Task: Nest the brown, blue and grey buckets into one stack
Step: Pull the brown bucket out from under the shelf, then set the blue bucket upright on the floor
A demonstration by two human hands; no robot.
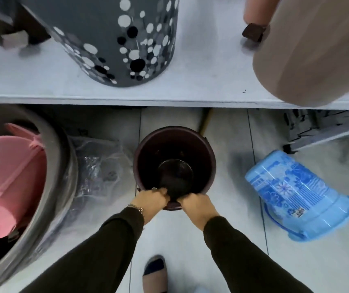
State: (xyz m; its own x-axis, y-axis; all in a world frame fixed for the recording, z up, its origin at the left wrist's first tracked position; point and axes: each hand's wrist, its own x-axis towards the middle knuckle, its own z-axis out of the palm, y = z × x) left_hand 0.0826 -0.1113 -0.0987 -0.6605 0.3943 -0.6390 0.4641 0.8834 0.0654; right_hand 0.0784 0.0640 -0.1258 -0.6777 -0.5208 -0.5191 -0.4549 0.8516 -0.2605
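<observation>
A dark brown bucket (174,144) stands upright on the tiled floor in front of me, empty inside. My left hand (151,197) and my right hand (196,203) both grip its near rim, fingers curled over the edge. A light blue patterned bucket (296,193) lies on its side on the floor to the right, apart from the brown one, with its mouth toward the lower right. A grey bucket with white and black dots (122,39) stands on the white shelf (201,81) above.
A large grey tub (63,166) at the left holds pink plastic items (6,176). Crumpled clear plastic wrap (97,161) lies between the tub and the brown bucket. A beige container (317,49) leans over the shelf's right end. My shoe (155,275) is below.
</observation>
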